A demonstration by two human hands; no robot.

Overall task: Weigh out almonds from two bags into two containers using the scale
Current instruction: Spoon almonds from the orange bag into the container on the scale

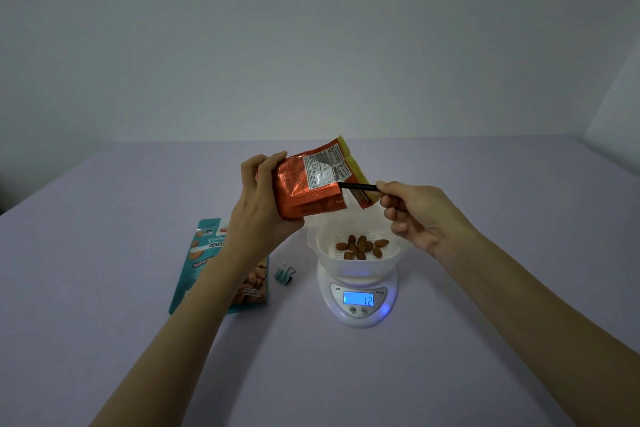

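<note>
My left hand (258, 204) grips an orange foil almond bag (308, 184), tilted with its open end toward the right, above a white strainer-like container (322, 239). My right hand (420, 215) pinches a thin black stick (360, 187) whose tip pokes into the bag's opening. Several almonds (362, 246) lie in the container, which sits on a white digital scale (360, 298) with a blue display reading 12. A teal almond bag (197, 274) lies flat on the table at the left, partly hidden by my left forearm.
A small teal binder clip (284, 274) lies on the pale purple table (346, 374) between the teal bag and the scale. A plain wall rises behind the table's far edge.
</note>
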